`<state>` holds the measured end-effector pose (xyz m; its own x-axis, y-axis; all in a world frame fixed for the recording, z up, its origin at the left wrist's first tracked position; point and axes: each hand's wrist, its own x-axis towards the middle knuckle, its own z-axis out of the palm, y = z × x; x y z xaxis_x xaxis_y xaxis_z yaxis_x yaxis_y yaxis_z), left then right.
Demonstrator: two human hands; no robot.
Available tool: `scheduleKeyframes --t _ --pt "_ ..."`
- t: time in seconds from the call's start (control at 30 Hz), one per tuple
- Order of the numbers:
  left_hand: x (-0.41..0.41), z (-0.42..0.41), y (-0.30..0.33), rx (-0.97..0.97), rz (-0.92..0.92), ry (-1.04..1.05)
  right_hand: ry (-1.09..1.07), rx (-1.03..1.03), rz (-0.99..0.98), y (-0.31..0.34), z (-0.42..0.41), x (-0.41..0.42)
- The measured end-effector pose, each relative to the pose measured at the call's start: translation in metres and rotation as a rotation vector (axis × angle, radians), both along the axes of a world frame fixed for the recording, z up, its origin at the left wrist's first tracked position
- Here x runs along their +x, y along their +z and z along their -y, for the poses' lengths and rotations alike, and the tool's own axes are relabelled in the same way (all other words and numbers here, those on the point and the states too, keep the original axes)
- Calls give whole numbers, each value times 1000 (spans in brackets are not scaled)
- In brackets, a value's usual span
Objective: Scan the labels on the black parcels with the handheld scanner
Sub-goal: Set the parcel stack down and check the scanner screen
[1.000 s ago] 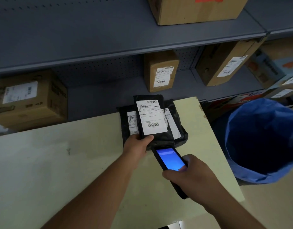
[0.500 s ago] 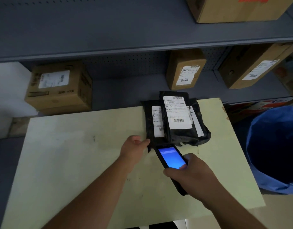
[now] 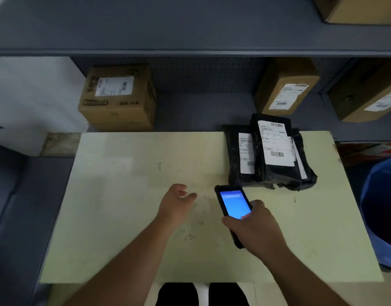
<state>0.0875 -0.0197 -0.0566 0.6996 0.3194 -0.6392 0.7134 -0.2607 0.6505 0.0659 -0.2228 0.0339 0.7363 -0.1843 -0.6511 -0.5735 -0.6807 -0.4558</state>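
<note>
Black parcels with white barcode labels lie stacked at the table's far right; the top parcel (image 3: 276, 151) rests on a lower parcel (image 3: 238, 155) whose label shows at the left. My right hand (image 3: 256, 228) holds the black handheld scanner (image 3: 233, 206), its blue screen lit, its top end just short of the stack. My left hand (image 3: 174, 202) hovers over the table, left of the scanner, empty, with fingers loosely curled and apart.
The pale green table (image 3: 124, 206) stands against a grey shelf unit. Cardboard boxes sit on the shelf: one at the left (image 3: 119, 98), two at the right (image 3: 287, 87) (image 3: 366, 96). A blue bag-lined bin (image 3: 382, 213) stands right of the table.
My left hand has let go of the top parcel and drawn back leftward. The parcel now lies on the stack. The view has shifted left and pulled back.
</note>
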Motion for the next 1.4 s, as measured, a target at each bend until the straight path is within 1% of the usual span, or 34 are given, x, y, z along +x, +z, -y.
scheduleKeyframes --t 0.23,0.5,0.7,0.93,1.0,1.13,1.2,1.33,1.4 --pt "-25 -11 -8 -6 5 29 -24 -45 5 -24 -25 -16" --pt "-52 -17 -24 12 2 -21 -46 -77 -35 -54 -40 -42" --pt "-77 -16 -41 54 18 -101 -56 -76 -66 -76 -48 -59" --pt "-93 -14 -51 62 13 -106 -82 -88 -83 -93 -55 -74" --pt "-95 -14 -53 52 17 -86 -91 -88 -72 -96 -58 -78" --pt "-102 -17 -58 65 12 -111 -97 -99 -51 -101 -64 -85" --pt "-106 -20 -60 63 9 -114 -98 -122 -45 -104 -64 -87" --pt "-111 -21 -61 87 5 -134 -28 -262 -44 -109 -64 -89" --pt "-114 -22 -63 91 15 -135 -14 -282 -48 -112 -65 -90"
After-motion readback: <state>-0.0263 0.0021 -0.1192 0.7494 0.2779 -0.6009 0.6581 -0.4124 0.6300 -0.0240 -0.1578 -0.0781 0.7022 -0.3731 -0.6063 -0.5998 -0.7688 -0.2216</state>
